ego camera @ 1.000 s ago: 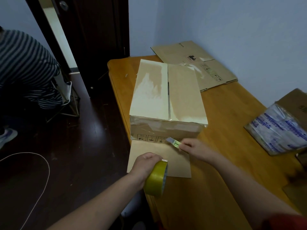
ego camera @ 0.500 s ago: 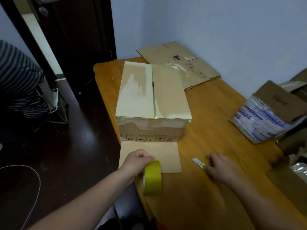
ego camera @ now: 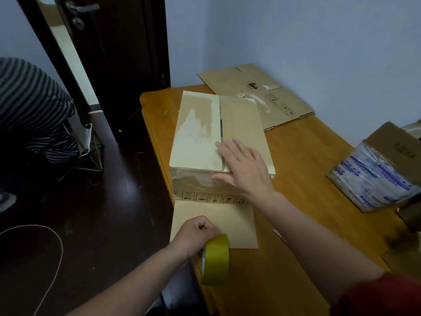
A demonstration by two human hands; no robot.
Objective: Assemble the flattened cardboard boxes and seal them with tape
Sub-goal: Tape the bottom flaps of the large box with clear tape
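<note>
Along the left edge of the bench (ego camera: 307, 151) stands the assembled cardboard box (ego camera: 198, 137), its two top flaps folded shut with the seam between them untaped. Its near flap (ego camera: 230, 217) lies flat on the bench, pointing at us. We lay our right hand (ego camera: 245, 167) on the box top at its near end, fingers straight and spread across the seam, holding nothing. Our left hand (ego camera: 196, 232) curls round the yellow tape roll (ego camera: 216, 260), which stands on its rim at the bench's left edge, touching the flap's near border. A flattened cardboard box (ego camera: 257, 87) lies in the far corner, and a plastic-wrapped bundle (ego camera: 373, 179) sits by the right edge.
</note>
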